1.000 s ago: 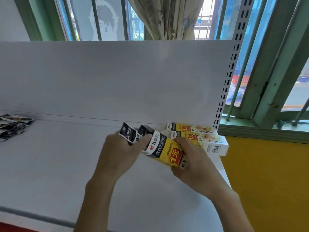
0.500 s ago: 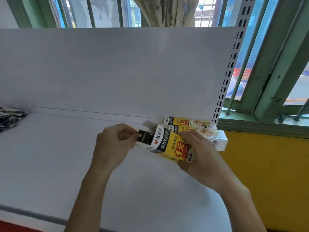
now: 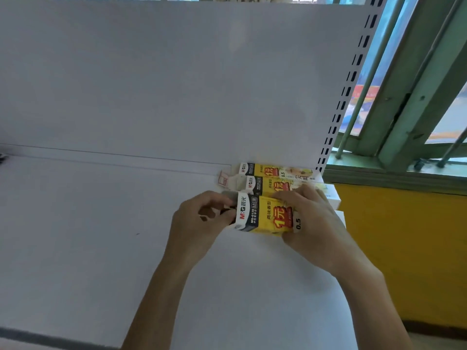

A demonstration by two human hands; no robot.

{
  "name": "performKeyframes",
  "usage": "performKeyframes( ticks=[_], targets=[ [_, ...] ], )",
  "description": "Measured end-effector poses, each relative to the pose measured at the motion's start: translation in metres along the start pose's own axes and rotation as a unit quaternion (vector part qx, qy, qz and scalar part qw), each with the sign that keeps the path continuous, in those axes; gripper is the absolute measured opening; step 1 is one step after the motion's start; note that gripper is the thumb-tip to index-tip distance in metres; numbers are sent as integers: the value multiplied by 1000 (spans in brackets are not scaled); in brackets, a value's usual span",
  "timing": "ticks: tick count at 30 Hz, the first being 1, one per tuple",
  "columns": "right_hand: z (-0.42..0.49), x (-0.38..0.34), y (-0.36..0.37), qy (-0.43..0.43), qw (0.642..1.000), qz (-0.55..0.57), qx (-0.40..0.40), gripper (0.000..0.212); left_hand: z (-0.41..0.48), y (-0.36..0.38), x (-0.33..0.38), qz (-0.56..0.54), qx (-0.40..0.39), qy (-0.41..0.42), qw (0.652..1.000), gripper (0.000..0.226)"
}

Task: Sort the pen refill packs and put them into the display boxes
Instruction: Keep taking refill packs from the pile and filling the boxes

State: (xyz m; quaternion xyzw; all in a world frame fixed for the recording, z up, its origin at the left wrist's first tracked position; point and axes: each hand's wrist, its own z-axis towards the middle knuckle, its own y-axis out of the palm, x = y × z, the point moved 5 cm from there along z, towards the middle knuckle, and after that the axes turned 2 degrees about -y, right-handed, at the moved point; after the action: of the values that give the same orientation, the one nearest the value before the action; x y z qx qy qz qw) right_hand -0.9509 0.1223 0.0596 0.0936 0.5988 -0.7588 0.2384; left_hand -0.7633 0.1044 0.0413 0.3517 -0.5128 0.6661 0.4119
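The right hand (image 3: 312, 223) was wrapped round the right end of a yellow, black and white cardboard display box (image 3: 265, 214), fingers curled over its top edge and thumb underneath. The box lay on its side, low over the shelf, with its open end to the left. At that open end the left hand (image 3: 202, 218) had its fingers curled in, pinching a dark refill pack (image 3: 227, 211) at the box's mouth. Only a thin sliver of the pack showed between the fingertips and the cardboard, so how far in it sat could not be told. A grey flap (image 3: 228, 194) stuck out from the box's top left corner, above the left hand's fingers.

Just behind this box, two more matching yellow display boxes lay side by side. The nearer one (image 3: 262, 186) touched or nearly touched the held box and had its pale end flaps (image 3: 225, 179) folded open to the left. The farther one (image 3: 275, 170) lay against the white back panel (image 3: 177, 84). All of this was at the right end of a flat white shelf (image 3: 75, 248). A white upright with rows of slots (image 3: 350, 94) edged the panel. Beyond it were a green window frame (image 3: 417, 102) and a yellow wall (image 3: 404, 248).
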Motion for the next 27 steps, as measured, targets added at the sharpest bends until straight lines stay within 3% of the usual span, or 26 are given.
performKeyframes(
  ticks=[2, 4, 7, 10, 13, 19, 27],
  targets=[
    [0, 0, 5, 7, 1000, 5, -5, 65, 3, -4, -9, 19, 37, -47, 998, 20],
    [1, -1, 10, 18, 1000, 5, -7, 63, 7, 1, -18, 7, -12, -71, 997, 12],
    [3, 0, 19, 43, 999, 6, 1, 59, 5, 2, -22, 42, -66, -46, 996, 9],
    [6, -1, 27, 74, 997, 24, 9, 54, 6, -20, -32, 127, -17, -9, 992, 15],
    [13, -24, 31, 65, 994, 52, 67, 47, 1, -57, -50, 175, -8, -14, 984, 17],
    [36, -169, 101, -39, 986, 154, 46, 21, -42, -192, -95, 243, 61, -40, 967, 18],
    [28, -381, 225, -147, 961, 217, -87, 21, -140, -398, -149, 357, 185, -120, 908, 21]
  ],
)
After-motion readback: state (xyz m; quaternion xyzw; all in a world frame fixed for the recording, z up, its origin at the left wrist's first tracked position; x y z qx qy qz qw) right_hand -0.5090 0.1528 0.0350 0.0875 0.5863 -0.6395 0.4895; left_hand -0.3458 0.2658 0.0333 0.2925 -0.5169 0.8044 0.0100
